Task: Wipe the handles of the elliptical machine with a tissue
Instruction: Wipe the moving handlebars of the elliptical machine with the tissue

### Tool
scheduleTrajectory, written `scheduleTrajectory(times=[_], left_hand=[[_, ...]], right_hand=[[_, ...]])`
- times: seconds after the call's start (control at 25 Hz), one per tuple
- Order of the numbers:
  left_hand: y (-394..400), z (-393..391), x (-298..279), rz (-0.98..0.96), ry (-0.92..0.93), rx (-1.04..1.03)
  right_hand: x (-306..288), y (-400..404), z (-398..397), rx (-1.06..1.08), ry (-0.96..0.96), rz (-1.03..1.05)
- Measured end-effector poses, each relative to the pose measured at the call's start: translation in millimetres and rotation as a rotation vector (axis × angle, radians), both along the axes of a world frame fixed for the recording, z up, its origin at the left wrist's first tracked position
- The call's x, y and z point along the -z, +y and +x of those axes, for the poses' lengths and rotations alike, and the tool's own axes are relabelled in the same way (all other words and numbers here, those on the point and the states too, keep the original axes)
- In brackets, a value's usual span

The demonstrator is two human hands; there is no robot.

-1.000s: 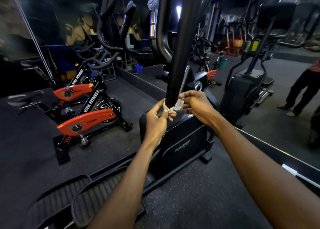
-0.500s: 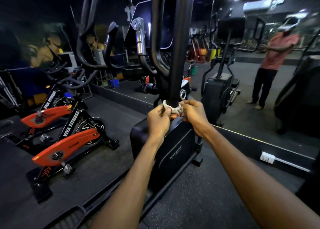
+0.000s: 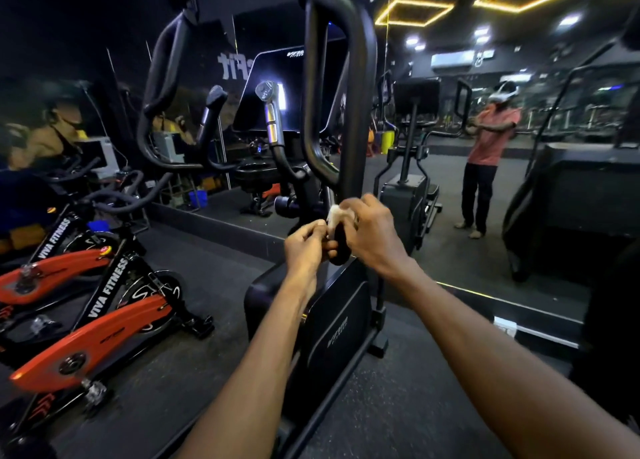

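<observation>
Hands meet at the lower end of the tall black looped handle (image 3: 358,87) of the black elliptical machine (image 3: 332,320), seen from my head camera looking forward and down. My left hand (image 3: 304,247) has its fingers curled, pinching one end of a small crumpled white tissue (image 3: 335,214). My right hand (image 3: 372,231) curls round the other end, pressing the tissue against the handle bar just above its rounded tip. Both grips are clamped on the tissue, which sits between the two hands, touching the bar.

Left of the machine, two orange and black spin bikes (image 3: 90,323) marked VIVA FITNESS stand on the dark rubber floor (image 3: 207,278). A wall mirror (image 3: 485,181) behind the machine reflects a person in a pink shirt (image 3: 490,139) wearing a headset, and yellow ceiling light outlines (image 3: 414,13).
</observation>
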State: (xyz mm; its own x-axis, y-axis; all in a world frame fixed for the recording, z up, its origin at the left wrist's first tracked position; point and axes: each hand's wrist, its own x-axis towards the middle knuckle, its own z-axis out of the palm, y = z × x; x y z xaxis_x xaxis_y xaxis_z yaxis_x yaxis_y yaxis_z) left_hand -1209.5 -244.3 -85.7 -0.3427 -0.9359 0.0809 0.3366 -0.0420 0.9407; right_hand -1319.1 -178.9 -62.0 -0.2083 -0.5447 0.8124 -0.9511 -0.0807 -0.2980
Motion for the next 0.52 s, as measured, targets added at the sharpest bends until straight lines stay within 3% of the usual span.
scheduleTrajectory(times=[0.12,0.24,0.28,0.4,0.44,0.52], left_hand=[[-1,9,-9,-0.001,0.005,0.046],[1,16,-13,-0.067,-0.042,0.127],[0,18,-13,-0.088,-0.058,0.151],[-4,22,-16,-0.105,-0.064,0.204],[-6,23,-17,-0.11,-0.063,0.213],[-9,25,-20,-0.119,-0.059,0.229]], right_hand=[[-43,-4,-2,0.186,0.145,-0.035],[-33,4,2,0.135,0.577,0.295],[-37,3,-1,0.15,0.624,0.301],[-68,-8,-16,0.178,0.351,0.012],[-74,-9,-17,0.171,0.343,-0.007],[-73,-10,-19,0.126,0.575,0.103]])
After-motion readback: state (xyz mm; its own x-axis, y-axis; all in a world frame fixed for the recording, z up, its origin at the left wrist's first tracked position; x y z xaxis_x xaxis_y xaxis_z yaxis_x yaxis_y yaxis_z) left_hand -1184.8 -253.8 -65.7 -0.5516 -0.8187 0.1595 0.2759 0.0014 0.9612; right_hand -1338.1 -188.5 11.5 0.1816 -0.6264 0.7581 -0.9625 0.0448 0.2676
